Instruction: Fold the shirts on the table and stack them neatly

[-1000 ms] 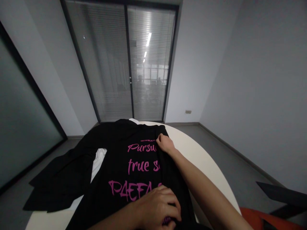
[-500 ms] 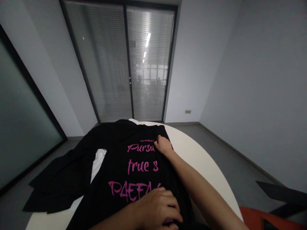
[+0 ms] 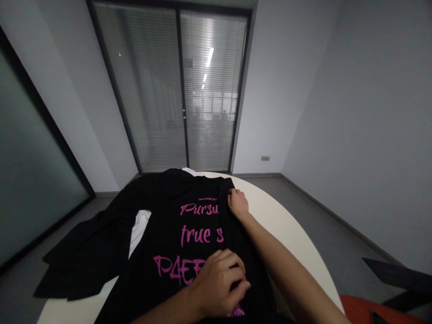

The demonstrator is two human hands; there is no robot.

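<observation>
A black long-sleeved shirt [image 3: 168,225] with pink lettering lies spread on the round white table [image 3: 280,211]. Its right side is folded inward as a strip, covering the ends of the printed words. My right hand [image 3: 239,202] rests on the far part of that strip, near its outer edge, fingers loosely bent on the cloth. Closer to me, my left hand [image 3: 222,279] is over the lower print, its thumb apart from the bent fingers and nothing visible between them. A sleeve [image 3: 84,243] spreads out to the left. White material [image 3: 138,227] shows beside it.
A red-orange seat [image 3: 367,310] and a dark chair part [image 3: 394,274] are at the lower right. Beyond the table stand glass doors with blinds [image 3: 209,135]. Walls [image 3: 364,112] rise on the right, above a grey floor [image 3: 324,220].
My right hand has slid rightward toward the outer edge of the folded strip. My left hand has shifted slightly up and left, its thumb now more visible. The shirt looks nearly unchanged.
</observation>
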